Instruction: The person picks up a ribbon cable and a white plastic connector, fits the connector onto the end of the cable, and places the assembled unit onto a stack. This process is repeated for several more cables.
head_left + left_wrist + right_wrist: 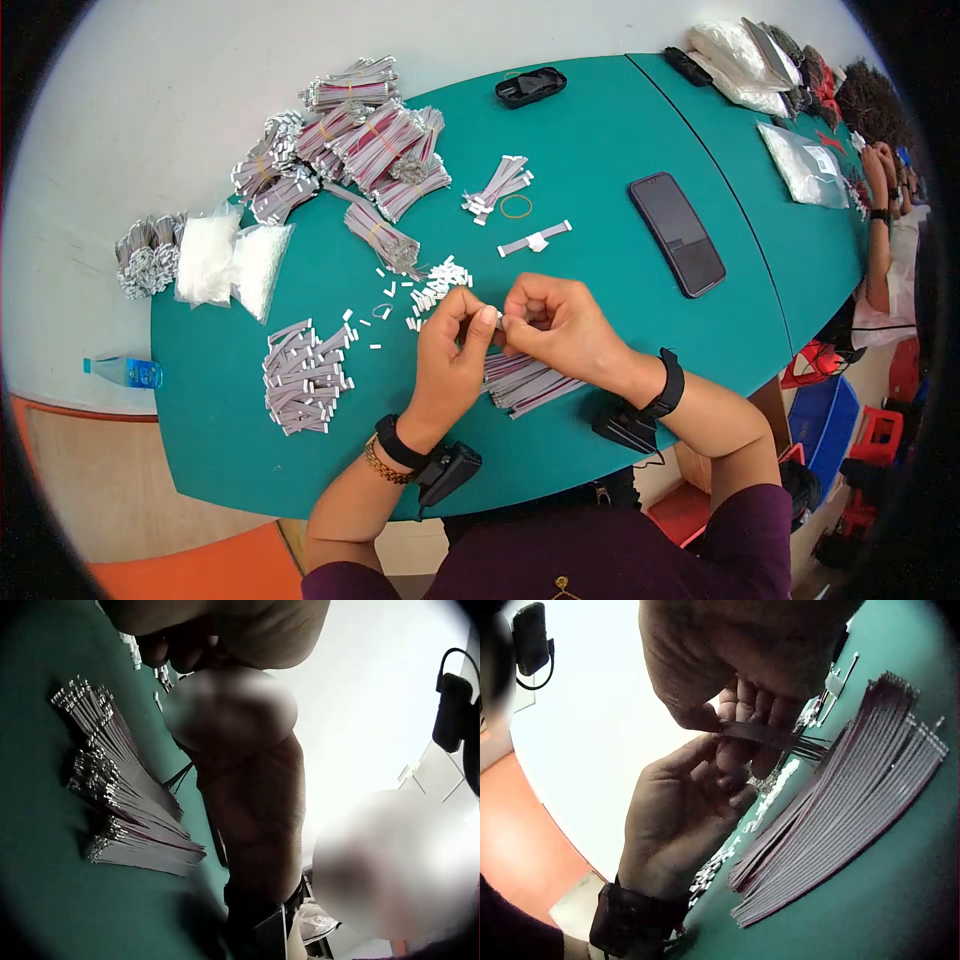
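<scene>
My left hand [452, 345] and right hand [565, 325] meet fingertip to fingertip over the green table. Between thumb and fingers, the right hand pinches a short flat ribbon cable [761, 735], its split wire ends sticking out past the fingers. At the cable's other end the left hand pinches a small white connector [498, 318], largely hidden by the fingertips. A fanned stack of grey ribbon cables [525, 384] lies just below the hands. Beyond the left hand is a heap of loose white connectors [440, 283].
Left of the hands lies a pile of cables with white ends [303, 378]. Banded cable bundles [375, 140] and bags of white parts [262, 262] stand further back. A phone [677, 235] lies to the right, and a rubber band [516, 206] near a few cables.
</scene>
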A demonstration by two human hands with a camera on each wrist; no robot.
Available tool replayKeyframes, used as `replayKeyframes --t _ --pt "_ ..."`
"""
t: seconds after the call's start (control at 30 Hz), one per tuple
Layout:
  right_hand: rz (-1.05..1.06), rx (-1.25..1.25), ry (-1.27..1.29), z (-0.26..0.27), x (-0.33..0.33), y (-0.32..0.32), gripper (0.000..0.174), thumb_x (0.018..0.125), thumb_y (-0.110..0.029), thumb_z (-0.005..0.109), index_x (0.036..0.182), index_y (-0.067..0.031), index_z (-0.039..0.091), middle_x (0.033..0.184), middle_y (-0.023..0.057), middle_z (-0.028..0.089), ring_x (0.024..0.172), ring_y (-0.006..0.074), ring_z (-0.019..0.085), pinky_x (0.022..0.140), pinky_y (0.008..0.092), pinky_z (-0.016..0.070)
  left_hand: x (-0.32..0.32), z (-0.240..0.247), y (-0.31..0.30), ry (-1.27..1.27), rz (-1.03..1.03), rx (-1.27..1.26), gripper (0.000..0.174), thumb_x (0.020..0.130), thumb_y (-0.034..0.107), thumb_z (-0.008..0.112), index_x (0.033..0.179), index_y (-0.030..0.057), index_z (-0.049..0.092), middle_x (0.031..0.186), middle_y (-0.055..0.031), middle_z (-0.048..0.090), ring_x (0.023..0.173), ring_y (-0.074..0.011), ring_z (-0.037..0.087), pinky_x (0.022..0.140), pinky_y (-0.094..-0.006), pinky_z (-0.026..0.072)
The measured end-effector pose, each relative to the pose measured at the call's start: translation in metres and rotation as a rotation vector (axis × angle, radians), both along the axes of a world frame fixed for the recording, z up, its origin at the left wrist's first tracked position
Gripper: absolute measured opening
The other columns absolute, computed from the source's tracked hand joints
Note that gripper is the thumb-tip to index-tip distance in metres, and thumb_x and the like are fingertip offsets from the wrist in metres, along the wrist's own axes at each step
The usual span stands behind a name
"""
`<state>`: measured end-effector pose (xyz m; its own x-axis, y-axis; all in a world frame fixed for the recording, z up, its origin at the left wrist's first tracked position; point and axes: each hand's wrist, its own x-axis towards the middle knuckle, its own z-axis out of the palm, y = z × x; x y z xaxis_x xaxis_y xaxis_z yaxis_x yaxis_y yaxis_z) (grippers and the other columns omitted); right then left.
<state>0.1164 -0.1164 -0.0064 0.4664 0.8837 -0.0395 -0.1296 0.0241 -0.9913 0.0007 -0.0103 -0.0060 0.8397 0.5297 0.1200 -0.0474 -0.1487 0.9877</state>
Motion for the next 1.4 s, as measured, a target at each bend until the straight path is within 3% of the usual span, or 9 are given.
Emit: replayKeyframes --t 0.3,0.6,0.7,0.83,1.0,1.1,1.2,1.4 --pt "0.074 0.022 0.061 0.000 0.003 0.000 0.011 0.085 -0.004 0.058 0.077 -0.0011 0.051 0.072 0.0031 0.061 0.065 0.0064 0.058 0.058 0.0205 0.0483 -0.001 0.003 0.003 0.014 -0.036 -0.038 0.021 0.093 0.019 0.053 0.077 0.0055 0.047 0.073 0.0022 0.049 0.070 -0.0042 0.042 0.064 -0.0205 0.0357" --pt "0.143 0.014 0.117 0.008 0.007 -0.001 0.011 0.087 -0.005 0.057 0.079 -0.0018 0.051 0.074 0.0023 0.061 0.067 0.0051 0.058 0.059 0.0194 0.0493 -0.002 -0.007 0.011 0.014 -0.159 -0.436 0.020 0.093 0.023 0.052 0.080 0.0074 0.050 0.072 0.0017 0.049 0.066 -0.0071 0.041 0.063 -0.0221 0.0323" --pt "0.140 0.011 0.114 0.006 0.007 -0.001 0.011 0.087 -0.006 0.057 0.078 -0.0019 0.050 0.074 0.0022 0.061 0.067 0.0049 0.058 0.059 0.0193 0.0492 -0.002 -0.005 0.010 0.027 -0.138 -0.432 0.020 0.093 0.023 0.052 0.079 0.0077 0.051 0.072 0.0017 0.048 0.066 -0.0064 0.040 0.063 -0.0217 0.0319" --pt "0.127 0.017 0.155 0.004 0.007 0.000 0.012 0.087 -0.006 0.058 0.078 -0.0020 0.050 0.073 0.0022 0.061 0.066 0.0049 0.058 0.058 0.0193 0.0485 0.000 0.002 0.003 0.015 -0.060 -0.195 0.020 0.093 0.020 0.052 0.079 0.0058 0.050 0.072 0.0015 0.049 0.068 -0.0052 0.041 0.063 -0.0214 0.0339" --pt "0.097 0.022 -0.023 -0.004 0.004 -0.001 0.012 0.087 -0.006 0.058 0.079 -0.0016 0.051 0.073 0.0023 0.061 0.066 0.0056 0.058 0.057 0.0203 0.0475 -0.001 -0.002 0.000 0.007 0.038 0.111 0.020 0.093 0.016 0.053 0.078 0.0033 0.048 0.072 0.0015 0.050 0.069 -0.0048 0.043 0.062 -0.0215 0.0369" --pt "0.086 0.058 0.009 -0.002 0.003 0.000 0.011 0.088 -0.007 0.057 0.080 -0.0014 0.051 0.074 0.0025 0.061 0.066 0.0060 0.058 0.058 0.0204 0.0481 0.001 -0.005 0.002 -0.048 0.015 0.016 0.019 0.093 0.014 0.052 0.077 0.0034 0.049 0.071 -0.0003 0.054 0.066 -0.0045 0.047 0.059 -0.0217 0.0380" --pt "0.114 0.045 0.118 0.008 0.005 0.000 0.011 0.089 -0.008 0.057 0.081 -0.0015 0.052 0.075 0.0031 0.062 0.067 0.0062 0.059 0.059 0.0205 0.0495 -0.001 -0.004 0.011 -0.023 -0.072 -0.253 0.019 0.093 0.016 0.051 0.077 0.0050 0.049 0.071 0.0024 0.050 0.068 -0.0042 0.043 0.062 -0.0210 0.0357" --pt "0.161 0.006 0.142 0.011 0.009 -0.001 0.011 0.089 -0.009 0.056 0.082 -0.0017 0.053 0.076 0.0035 0.062 0.068 0.0062 0.059 0.061 0.0210 0.0508 -0.002 -0.004 0.011 -0.004 -0.147 -0.435 0.019 0.093 0.021 0.051 0.081 0.0069 0.052 0.072 0.0025 0.048 0.068 -0.0066 0.040 0.064 -0.0215 0.0318"
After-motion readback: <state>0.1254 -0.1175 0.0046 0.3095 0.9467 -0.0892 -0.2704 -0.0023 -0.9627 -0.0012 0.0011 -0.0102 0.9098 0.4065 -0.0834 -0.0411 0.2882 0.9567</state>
